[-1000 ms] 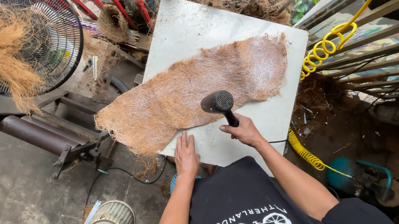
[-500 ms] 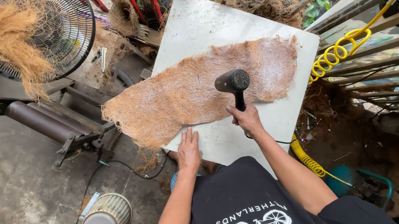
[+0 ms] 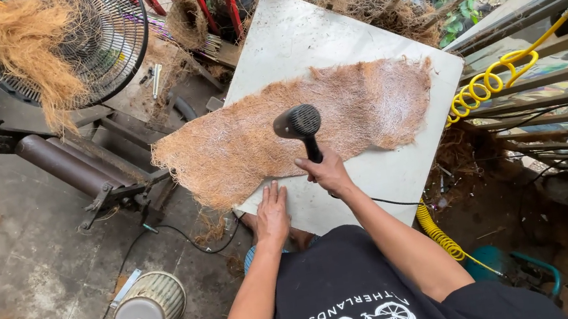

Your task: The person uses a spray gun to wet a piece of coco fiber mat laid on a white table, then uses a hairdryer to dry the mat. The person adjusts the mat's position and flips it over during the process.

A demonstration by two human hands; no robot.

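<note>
- The square white tabletop (image 3: 383, 182) is the largest thing here, tilted cornerwise to the camera, with dry brown fibre and plant stems heaped along its far edge.
- A wide, thin sheet of brown coconut fibre matting (image 3: 252, 145) lies flat across the tabletop. Its long axis runs left to right, and its left end hangs past the table's edge over the dark metal roller stand (image 3: 70, 163). It looks light, limp and loosely bonded, likely to shed or tear at the ragged edges, so it would be best lifted with flat palms under a broad area.
- A round wire-caged fan (image 3: 101, 41), draped with a clump of loose fibre, stands at the upper left on the concrete floor.
- A coiled yellow air hose (image 3: 481, 84) loops along the metal rails to the right.
- A small grey ribbed drum (image 3: 149, 317) rests on the floor, lower left.
- The black hand-held blower (image 3: 300, 124) hovers over the sheet's middle, handle toward the person, round head pointing down and away at the matting.
- The right hand (image 3: 329, 174) is clenched round the blower's handle.
- The left hand (image 3: 272, 215) lies flat, fingers spread, pressing the tabletop just beside the sheet's near edge.
</note>
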